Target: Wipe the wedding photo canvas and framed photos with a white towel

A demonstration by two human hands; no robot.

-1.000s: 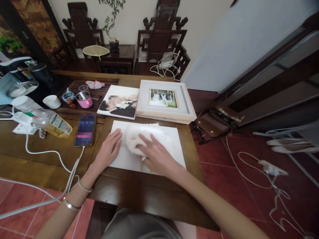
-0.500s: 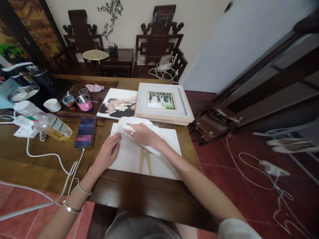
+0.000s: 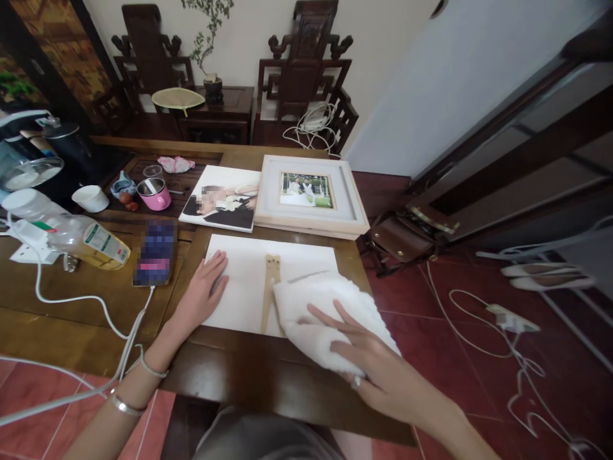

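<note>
A flat white panel [image 3: 234,299] lies on the wooden table before me, with a tan forked leg [image 3: 271,281] on its upper face. My left hand [image 3: 207,286] rests on the panel's left edge, fingers stretched out. A bunched white cloth [image 3: 316,297] covers the panel's right part and hangs past its near edge. My right hand [image 3: 366,358] grips the cloth from above at the near right corner, some fingers spread over it. Behind the panel are a photo panel [image 3: 225,195] and a pale wooden picture frame [image 3: 311,227] with a small photo of two people.
Left on the table [image 3: 215,364] are a phone [image 3: 154,252] on a white cable, a tilted bottle of yellowish liquid [image 3: 103,241], a white cup [image 3: 90,199] and a pink cup [image 3: 156,195]. A brown bag [image 3: 405,239] stands right of the table, with cables on the red floor.
My right hand has swept the white cloth from the panel's far side toward me and to the right, uncovering the tan leg's top. My left hand stays on the left edge.
</note>
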